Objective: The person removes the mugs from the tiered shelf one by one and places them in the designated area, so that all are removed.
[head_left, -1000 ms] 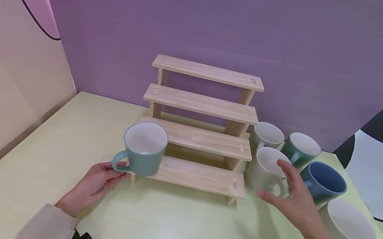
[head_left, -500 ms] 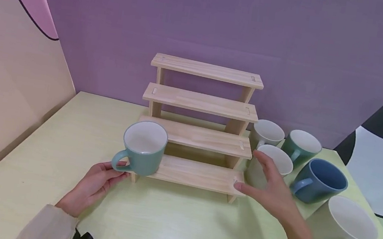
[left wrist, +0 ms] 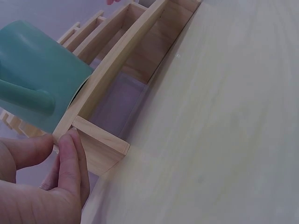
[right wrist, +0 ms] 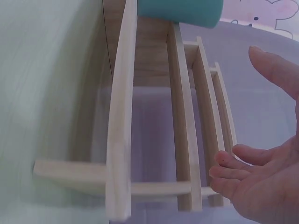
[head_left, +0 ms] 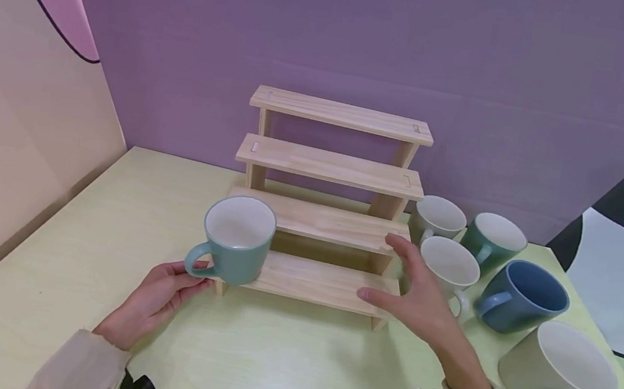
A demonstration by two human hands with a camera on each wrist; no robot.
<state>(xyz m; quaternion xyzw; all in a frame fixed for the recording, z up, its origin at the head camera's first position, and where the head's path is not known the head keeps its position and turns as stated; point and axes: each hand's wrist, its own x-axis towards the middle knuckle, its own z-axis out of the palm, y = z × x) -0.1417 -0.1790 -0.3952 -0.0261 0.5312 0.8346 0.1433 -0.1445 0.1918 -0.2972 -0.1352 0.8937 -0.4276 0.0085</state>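
Observation:
A teal mug (head_left: pixel 237 240) with a white inside stands at the left end of the lowest step of a wooden tiered shelf (head_left: pixel 330 283), its handle facing left. With thumb and fingertips my left hand (head_left: pixel 156 299) pinches the left corner of that step, just under the mug, as the left wrist view shows at the shelf end (left wrist: pixel 100 142). My right hand (head_left: pixel 422 298) hovers over the right end of the lower steps, thumb and fingers spread, holding nothing. In the right wrist view its fingers (right wrist: pixel 229 172) are apart from one another near the step edges.
Right of the shelf stand several mugs: a white mug (head_left: pixel 440 217) at the back, another white mug (head_left: pixel 459 266), a green mug (head_left: pixel 497 248), a blue mug (head_left: pixel 511 299) and a large white mug (head_left: pixel 544 363). A purple wall (head_left: pixel 362 37) rises behind the table (head_left: pixel 170 195).
My right hand has moved left, from in front of the mugs to the right end of the shelf. The left hand and the teal mug have stayed in place.

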